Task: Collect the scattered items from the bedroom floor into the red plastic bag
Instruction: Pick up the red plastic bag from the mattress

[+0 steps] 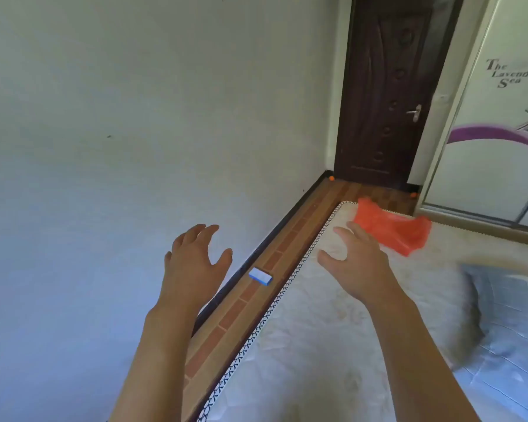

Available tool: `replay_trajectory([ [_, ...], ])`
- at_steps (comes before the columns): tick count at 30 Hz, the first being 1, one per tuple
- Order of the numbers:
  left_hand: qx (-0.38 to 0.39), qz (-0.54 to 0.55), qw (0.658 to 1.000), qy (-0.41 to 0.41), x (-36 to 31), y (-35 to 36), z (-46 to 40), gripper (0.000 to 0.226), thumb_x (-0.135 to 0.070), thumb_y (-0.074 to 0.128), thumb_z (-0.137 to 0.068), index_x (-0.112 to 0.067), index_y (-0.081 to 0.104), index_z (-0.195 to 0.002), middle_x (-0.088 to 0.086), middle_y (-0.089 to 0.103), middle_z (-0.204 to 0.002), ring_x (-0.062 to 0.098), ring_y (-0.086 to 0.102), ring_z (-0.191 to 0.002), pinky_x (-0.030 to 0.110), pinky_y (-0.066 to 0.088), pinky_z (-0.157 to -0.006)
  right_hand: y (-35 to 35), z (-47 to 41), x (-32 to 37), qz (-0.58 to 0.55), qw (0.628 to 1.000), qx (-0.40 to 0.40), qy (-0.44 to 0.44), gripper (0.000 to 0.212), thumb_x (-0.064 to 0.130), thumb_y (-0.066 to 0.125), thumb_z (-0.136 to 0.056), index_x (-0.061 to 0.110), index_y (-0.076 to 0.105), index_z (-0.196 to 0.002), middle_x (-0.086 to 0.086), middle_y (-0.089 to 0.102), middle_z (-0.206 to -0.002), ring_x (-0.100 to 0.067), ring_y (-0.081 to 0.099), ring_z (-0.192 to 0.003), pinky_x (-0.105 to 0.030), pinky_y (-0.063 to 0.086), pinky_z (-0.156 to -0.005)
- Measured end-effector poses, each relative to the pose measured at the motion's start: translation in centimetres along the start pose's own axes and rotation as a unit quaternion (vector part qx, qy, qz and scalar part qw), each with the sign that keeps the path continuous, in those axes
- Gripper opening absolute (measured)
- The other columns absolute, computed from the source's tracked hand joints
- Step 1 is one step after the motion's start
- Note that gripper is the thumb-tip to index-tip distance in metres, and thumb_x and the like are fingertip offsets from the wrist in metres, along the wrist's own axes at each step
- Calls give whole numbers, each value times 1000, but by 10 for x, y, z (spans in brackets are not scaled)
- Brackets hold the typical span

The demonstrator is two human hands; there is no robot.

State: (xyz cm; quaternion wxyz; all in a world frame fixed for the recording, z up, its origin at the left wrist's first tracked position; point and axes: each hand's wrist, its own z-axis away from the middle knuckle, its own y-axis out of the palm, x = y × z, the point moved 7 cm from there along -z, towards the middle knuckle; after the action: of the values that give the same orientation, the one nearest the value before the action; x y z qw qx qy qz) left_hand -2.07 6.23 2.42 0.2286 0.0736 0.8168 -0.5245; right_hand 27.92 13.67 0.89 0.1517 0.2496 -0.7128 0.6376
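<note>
Since the red plastic bag (390, 228) has to be in hand before anything can be collected, the bag-to-hand relation is what the coming move is judged to turn on. The bag is seen crumpled on the mattress (333, 345), near its far corner, not on the floor. It lies ahead and slightly right of the right hand (355, 263), with its long axis running from upper left to lower right across the corner.

The right hand is held over the mattress with fingers spread and loosely bent, nothing gripped; its fingertips appear just short of the bag's near edge, though contact cannot be ruled out from this angle. The left hand (195, 260) is raised beside the wall (134, 117), fingers likewise spread and relaxed, nothing held. The right hand is clearly the nearer one to the bag.

A small blue-and-white box (260, 276) is seen on the wooden floor strip (232, 315) between wall and mattress, below and between the two hands, nearer the left. Its long axis lies across the strip at a slant. Two small orange balls are visible far off: one (331, 178) by the skirting at the dark door (390, 86), one (413, 195) at the wardrobe base (500, 147).

Judged sequence: bag taken by the right hand, box by the left.
</note>
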Motion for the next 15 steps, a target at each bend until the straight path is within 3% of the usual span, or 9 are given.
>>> replay_trajectory([
  [15, -52, 13, 998, -42, 207, -133, 37, 56, -45, 62, -95, -30, 50, -147, -2, 46, -155, 26, 35, -145, 55, 39, -113, 112, 57, 197, 4, 998, 11, -56, 68, 62, 55, -95, 31, 41, -154, 7, 24, -168, -20, 24, -153, -49, 33, -118],
])
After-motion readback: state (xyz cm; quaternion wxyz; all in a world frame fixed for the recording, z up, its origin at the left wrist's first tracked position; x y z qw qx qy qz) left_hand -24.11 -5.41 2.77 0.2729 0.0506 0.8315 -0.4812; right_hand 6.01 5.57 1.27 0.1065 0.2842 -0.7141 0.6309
